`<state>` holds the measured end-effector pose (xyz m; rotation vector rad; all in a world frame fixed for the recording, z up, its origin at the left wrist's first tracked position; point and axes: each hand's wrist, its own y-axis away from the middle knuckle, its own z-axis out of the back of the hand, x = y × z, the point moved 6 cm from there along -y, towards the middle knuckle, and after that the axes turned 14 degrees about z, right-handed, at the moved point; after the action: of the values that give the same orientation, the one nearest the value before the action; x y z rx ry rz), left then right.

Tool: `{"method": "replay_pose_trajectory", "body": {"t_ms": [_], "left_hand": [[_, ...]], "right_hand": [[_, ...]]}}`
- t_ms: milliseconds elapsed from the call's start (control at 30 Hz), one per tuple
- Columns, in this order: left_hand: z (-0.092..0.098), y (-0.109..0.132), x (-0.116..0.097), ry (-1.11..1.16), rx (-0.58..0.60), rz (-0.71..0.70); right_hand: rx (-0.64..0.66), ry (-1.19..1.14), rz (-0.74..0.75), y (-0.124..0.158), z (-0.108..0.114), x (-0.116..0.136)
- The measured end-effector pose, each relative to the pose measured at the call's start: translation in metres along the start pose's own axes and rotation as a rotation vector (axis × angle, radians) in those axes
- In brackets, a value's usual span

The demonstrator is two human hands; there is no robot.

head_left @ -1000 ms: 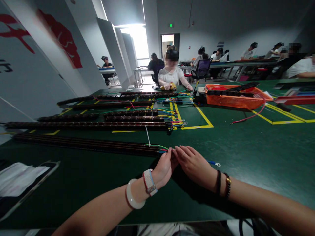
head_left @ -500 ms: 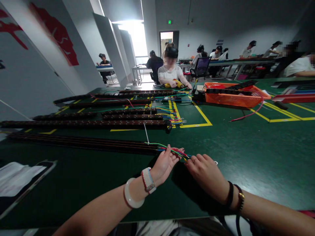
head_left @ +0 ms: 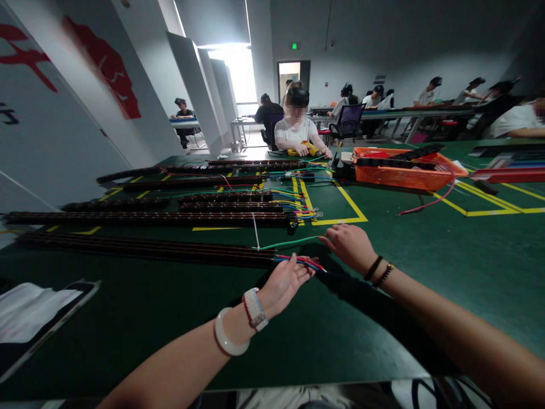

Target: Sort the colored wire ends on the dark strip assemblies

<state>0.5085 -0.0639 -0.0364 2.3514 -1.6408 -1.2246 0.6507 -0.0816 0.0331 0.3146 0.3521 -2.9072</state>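
Wall (head_left: pixel 70 153), left: bears a red fist emblem (head_left: pixel 113 82) and partly cut-off lettering (head_left: pixel 34 58). Surface (head_left: pixel 447 250), green: a plain stretch lies right of the right hand (head_left: pixel 351 245), reaching the near edge. Nearest black strip (head_left: pixel 149 248): lies left of both hands, its end just beside the left hand (head_left: pixel 283 287). Further black strips (head_left: pixel 170 218): lie in rows behind it. Co-worker (head_left: pixel 293 133): sits opposite, behind a yellow power tool (head_left: pixel 304 149). Basket (head_left: pixel 395 179), orange: stands beyond the right hand, dark strips across it. Right hand: pinches the tip of the green wire (head_left: pixel 293 242). Left hand: palm up, fingers extended under red and blue wires (head_left: pixel 309 261); cannot tell whether the thumb clamps them. Cable tie (head_left: pixel 256 230), white: stands up where the green wire leaves the nearest strip. Green sign (head_left: pixel 294 46): too small to read.
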Motion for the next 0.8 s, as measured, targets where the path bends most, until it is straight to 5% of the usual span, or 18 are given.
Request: {"method": "replay_pose_trajectory", "body": {"t_ms": [133,367,533,800], "left_hand": [[0.000,0.001,0.000,-0.003,0.011,0.029],[0.003,-0.001,0.000,-0.002,0.042,-0.001],[0.004,-0.002,0.002,-0.034,0.025,-0.013],[0.002,-0.005,-0.004,-0.122,0.065,-0.003]], "right_hand": [[0.073,-0.088,0.016,-0.001,-0.025,-0.002],[-0.031,-0.260,0.178,0.016,0.008,0.035],[-0.010,-0.214,0.221,0.022,0.008,0.058],[-0.001,-0.183,0.078,0.004,-0.004,0.036]]}}
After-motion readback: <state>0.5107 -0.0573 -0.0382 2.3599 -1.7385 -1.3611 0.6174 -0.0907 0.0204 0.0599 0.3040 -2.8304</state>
